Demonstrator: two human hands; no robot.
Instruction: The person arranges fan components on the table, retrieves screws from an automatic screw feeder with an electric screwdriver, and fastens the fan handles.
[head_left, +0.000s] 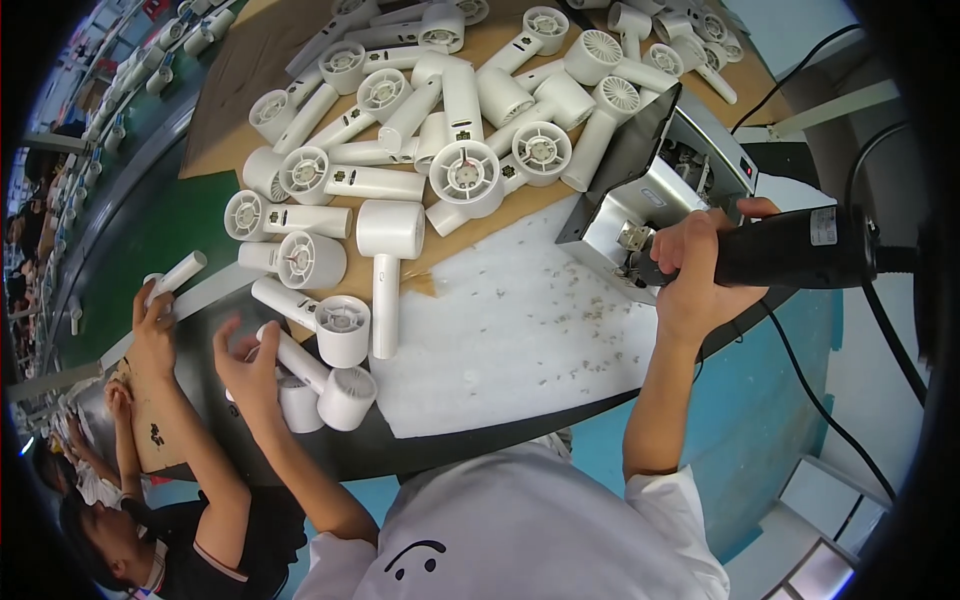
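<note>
at frame right, the right grip (pixel 695 275) was clamped around a black driver (pixel 795 250). at lower left, the left grip (pixel 248 378), fingers apart, neared a white fan (pixel 347 400); a careless nudge could have rolled it off the tabletop (pixel 345 455).

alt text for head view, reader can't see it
A person's right hand grips a black tool by a silver machine; the left hand is at the handle of a white fan. More fans lie on cardboard; a co-worker's hand holds a white part.
</note>
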